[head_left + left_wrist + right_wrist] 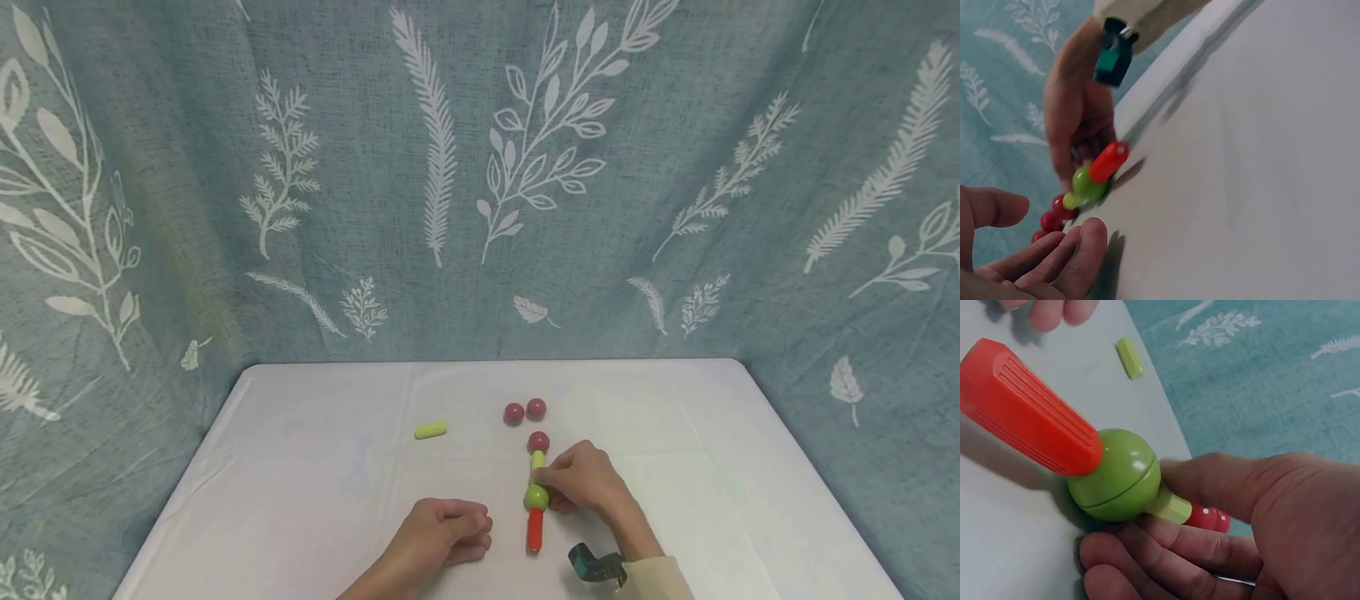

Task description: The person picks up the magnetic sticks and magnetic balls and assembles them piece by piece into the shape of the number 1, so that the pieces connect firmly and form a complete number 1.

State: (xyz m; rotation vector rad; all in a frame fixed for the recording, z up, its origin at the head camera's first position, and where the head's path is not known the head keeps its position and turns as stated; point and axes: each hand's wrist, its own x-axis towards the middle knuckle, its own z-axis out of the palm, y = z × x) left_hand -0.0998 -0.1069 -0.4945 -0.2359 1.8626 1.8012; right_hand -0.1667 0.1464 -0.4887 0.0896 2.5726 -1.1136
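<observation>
My right hand (pixel 585 479) pinches a yellow-green rod (pixel 537 461) between thumb and fingers. A green ball (pixel 1116 475) sits on the rod's near end, its seam line showing in the right wrist view. From the ball's other side a ribbed red rod (pixel 1035 412) sticks out toward the front edge. One red ball (pixel 538 442) lies at the far end of the yellow-green rod. My left hand (pixel 438 533) is held to the left of the red rod, fingers relaxed and slightly bent, with nothing in it. In the left wrist view its thumb and fingers stand apart.
Two more red balls (pixel 513 414) lie close together farther back on the white table (pixel 315 483). Off to the left is a loose yellow-green rod (pixel 431 431). A patterned blue-green curtain (pixel 465 183) hangs behind the table and along both sides.
</observation>
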